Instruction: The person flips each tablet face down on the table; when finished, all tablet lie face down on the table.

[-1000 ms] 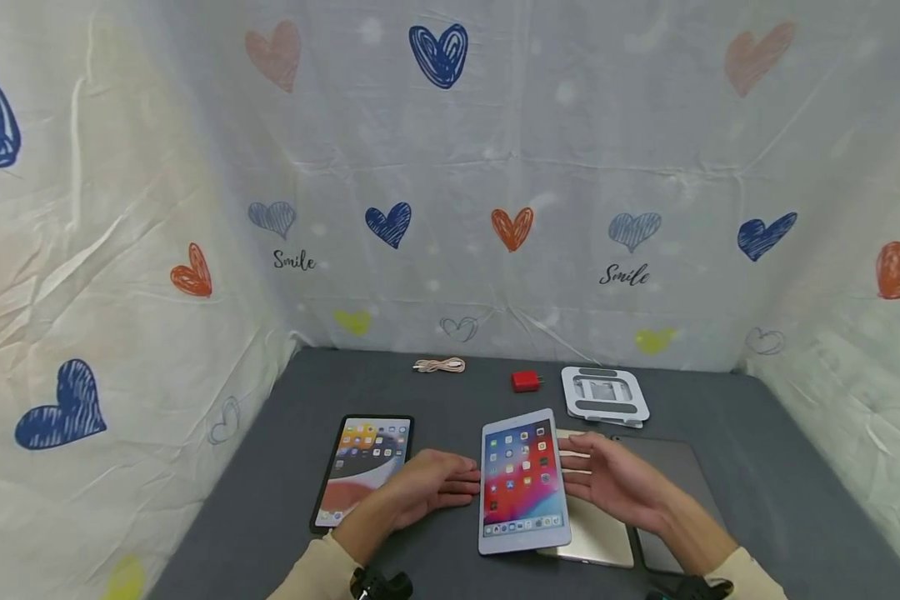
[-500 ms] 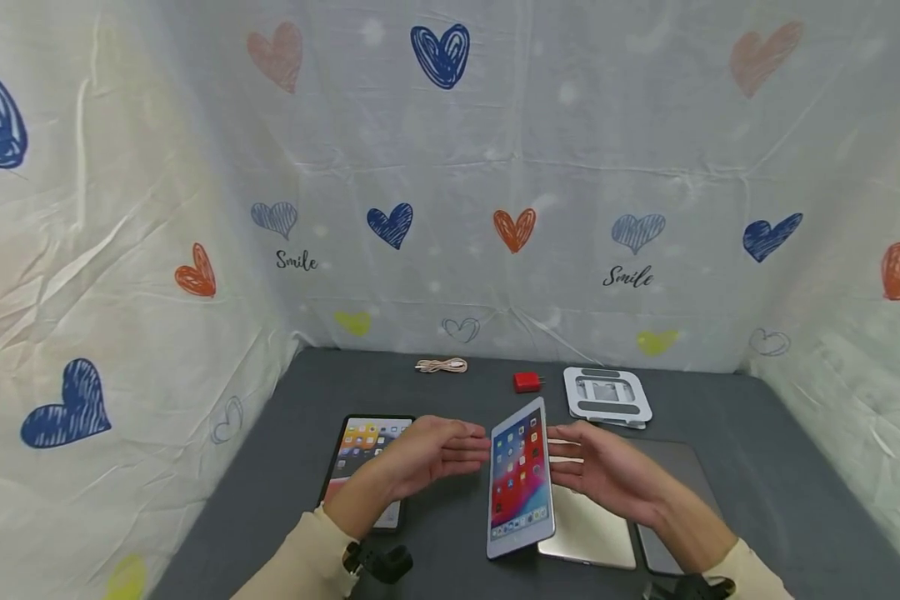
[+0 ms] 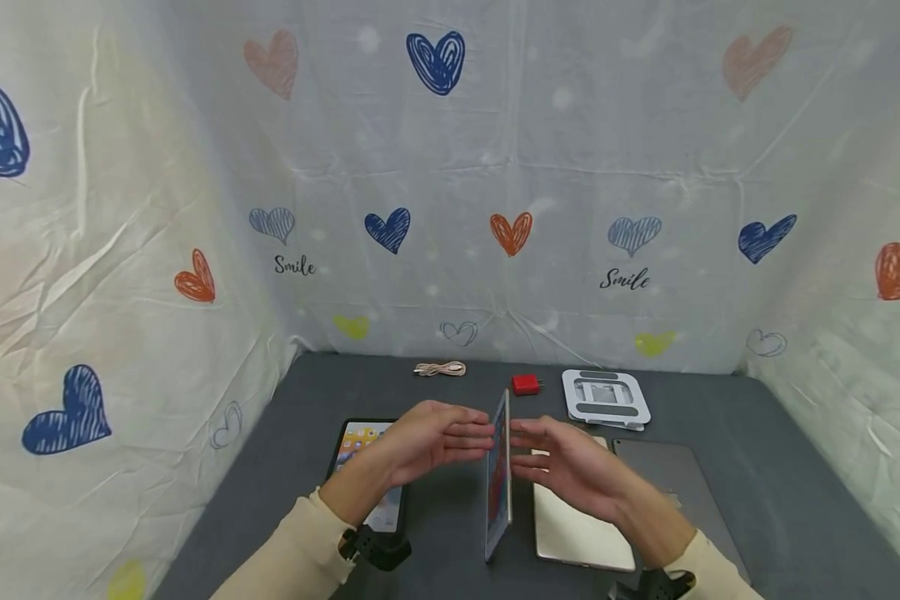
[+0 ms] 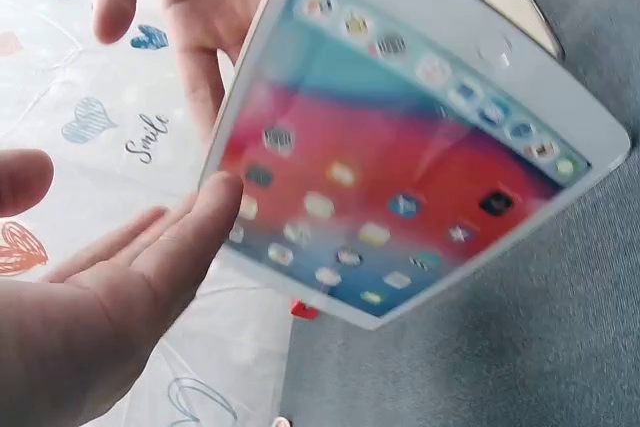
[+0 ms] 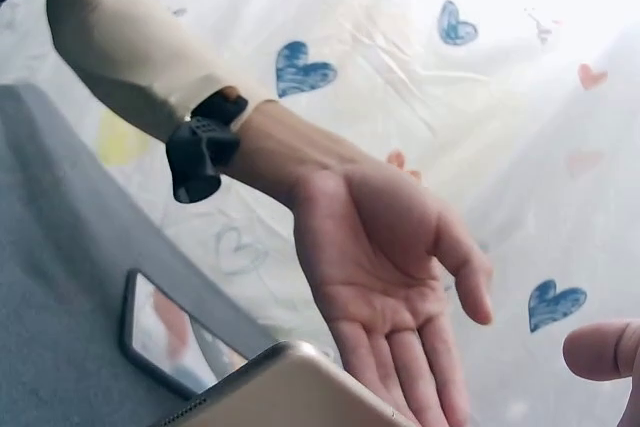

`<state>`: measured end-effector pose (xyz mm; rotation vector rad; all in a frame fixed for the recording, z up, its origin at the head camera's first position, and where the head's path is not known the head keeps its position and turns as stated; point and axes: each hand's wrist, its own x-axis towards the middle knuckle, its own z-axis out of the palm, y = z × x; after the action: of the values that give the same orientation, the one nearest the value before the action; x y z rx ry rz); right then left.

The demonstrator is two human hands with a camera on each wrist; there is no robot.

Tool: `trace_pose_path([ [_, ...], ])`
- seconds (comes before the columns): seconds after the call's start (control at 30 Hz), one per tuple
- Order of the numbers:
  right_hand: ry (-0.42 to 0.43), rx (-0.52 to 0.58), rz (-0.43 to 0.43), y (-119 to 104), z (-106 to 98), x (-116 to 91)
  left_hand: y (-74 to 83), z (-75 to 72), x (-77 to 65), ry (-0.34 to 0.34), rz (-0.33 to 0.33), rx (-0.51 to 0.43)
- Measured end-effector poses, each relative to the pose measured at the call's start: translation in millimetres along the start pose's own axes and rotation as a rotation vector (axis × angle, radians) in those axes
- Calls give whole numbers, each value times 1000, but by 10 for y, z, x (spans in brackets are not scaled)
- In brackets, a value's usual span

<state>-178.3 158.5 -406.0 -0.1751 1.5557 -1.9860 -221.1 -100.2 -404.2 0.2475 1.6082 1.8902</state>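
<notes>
A white-framed tablet (image 3: 498,492) with a lit, colourful screen stands upright, almost edge-on in the head view. In the left wrist view its screen (image 4: 390,167) shows rows of app icons; the right wrist view shows part of its gold back (image 5: 290,397). My left hand (image 3: 438,437) is on the screen side, straight fingertips at the edge. On the back side is my right hand (image 3: 573,467), its fingers extended against or very near the tablet. Neither hand curls round it. Whether its lower corner touches the table cannot be told.
A black-framed tablet (image 3: 384,512) lies lit behind my left forearm. Under my right arm are a gold tablet (image 3: 577,533) and a dark grey tablet (image 3: 678,483). Along the back sit a coiled cable (image 3: 440,368), a red charger (image 3: 526,384) and a white folding stand (image 3: 606,398).
The tablet has turned from facing the head camera to nearly edge-on, its screen now toward the left. Both hands have risen slightly, and my right hand has shifted left with it.
</notes>
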Motion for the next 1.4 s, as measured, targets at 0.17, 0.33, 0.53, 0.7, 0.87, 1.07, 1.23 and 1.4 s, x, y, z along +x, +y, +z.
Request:
trace_pose_path([
  [0.17, -22, -11, -18, 26, 97, 86, 53, -10, -73, 31, -4, 18],
  [0.33, -59, -6, -42, 92, 99, 138, 71, -72, -173, 75, 8, 22],
  [0.53, -93, -16, 4, 212, 14, 206, 38, -184, -299, 124, -3, 55],
  [0.7, -27, -60, 73, 353, -59, 261, -21, -285, -391, 215, -32, 83],
  [0.87, 37, -28, 131, 494, -123, 300, -127, -388, -444, 280, -60, 83],
  [1.07, 61, -19, 160, 591, -159, 300, -294, -486, -441, 284, -79, 55],
  [1.23, 60, -26, 152, 613, -181, 285, -401, -531, -409, 282, -100, 31],
  [1.4, 74, -29, 143, 620, -220, 247, -494, -524, -356, 326, -122, 13],
])
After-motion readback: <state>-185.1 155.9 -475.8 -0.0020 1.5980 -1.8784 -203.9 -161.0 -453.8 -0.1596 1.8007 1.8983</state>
